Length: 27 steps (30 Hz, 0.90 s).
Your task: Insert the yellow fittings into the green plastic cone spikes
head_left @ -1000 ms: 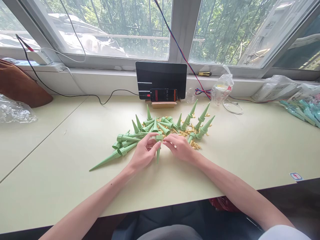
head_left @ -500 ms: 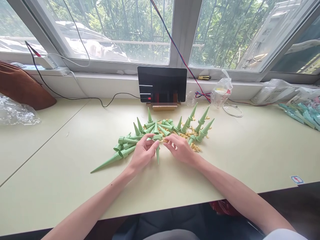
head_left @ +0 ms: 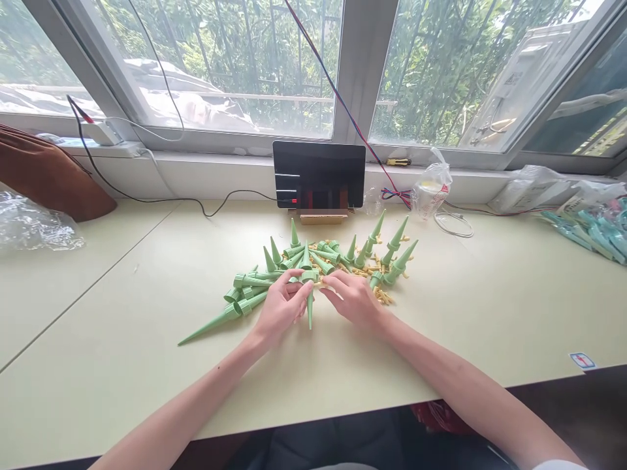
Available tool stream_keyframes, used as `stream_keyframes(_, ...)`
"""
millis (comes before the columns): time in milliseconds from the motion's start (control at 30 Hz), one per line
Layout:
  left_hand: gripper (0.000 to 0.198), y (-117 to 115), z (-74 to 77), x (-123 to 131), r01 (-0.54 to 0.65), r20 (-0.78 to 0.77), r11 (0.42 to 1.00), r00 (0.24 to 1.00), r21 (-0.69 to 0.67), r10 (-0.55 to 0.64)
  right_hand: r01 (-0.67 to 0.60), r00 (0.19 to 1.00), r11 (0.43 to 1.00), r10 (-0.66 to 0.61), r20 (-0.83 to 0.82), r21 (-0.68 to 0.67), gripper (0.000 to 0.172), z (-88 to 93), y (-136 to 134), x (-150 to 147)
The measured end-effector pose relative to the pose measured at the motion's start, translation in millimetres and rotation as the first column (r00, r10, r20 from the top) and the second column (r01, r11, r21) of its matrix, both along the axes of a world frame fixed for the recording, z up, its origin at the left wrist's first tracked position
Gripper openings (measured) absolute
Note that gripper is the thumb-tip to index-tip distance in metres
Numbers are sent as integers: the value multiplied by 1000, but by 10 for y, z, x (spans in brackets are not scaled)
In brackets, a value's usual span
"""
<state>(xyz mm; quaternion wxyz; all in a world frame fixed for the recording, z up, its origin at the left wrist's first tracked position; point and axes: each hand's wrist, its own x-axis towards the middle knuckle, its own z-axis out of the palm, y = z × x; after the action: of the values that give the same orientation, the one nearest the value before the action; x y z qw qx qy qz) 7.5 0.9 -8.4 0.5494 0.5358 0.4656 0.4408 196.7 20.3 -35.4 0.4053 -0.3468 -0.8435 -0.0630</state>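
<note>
My left hand (head_left: 280, 308) pinches the collar of a green cone spike (head_left: 310, 303) that points down toward me. My right hand (head_left: 353, 300) meets it from the right, fingers closed at the same collar, perhaps on a small yellow piece that I cannot make out. Behind both hands lies a heap of green cone spikes (head_left: 274, 271), several lying flat at the left and several standing upright (head_left: 396, 245) at the right. Small yellow pieces (head_left: 382, 297) are scattered among them.
A dark tablet (head_left: 319, 175) leans on a wooden stand against the window sill. A black cable (head_left: 161, 199) runs left from it. A plastic bag (head_left: 432, 183) and white cord sit right, blue-green parts (head_left: 595, 228) far right, a brown bag (head_left: 46, 173) and crinkled plastic far left.
The view has tilted slightly, so everything sits a little lower in the picture. Both hands stay at the spike's collar with only small finger shifts.
</note>
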Motion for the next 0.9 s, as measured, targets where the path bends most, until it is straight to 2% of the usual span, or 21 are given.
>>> stream_keyframes(267, 37, -4, -7, -7, 23, -1, 1000, 1000, 17, -23, 8, 999, 998, -10, 34, 60, 15, -31, 13, -4)
stream_keyframes(533, 35, -23, -31, -7, 55, -95, 996, 994, 66, -49, 18, 997, 999, -21, 79, 38, 23, -59, 3, -2)
stream_keyframes(900, 37, -10, -61, -9, 60, -119, 996, 992, 70, -52, 13, 994, 999, -16, 108, 30, 28, -94, -1, -8)
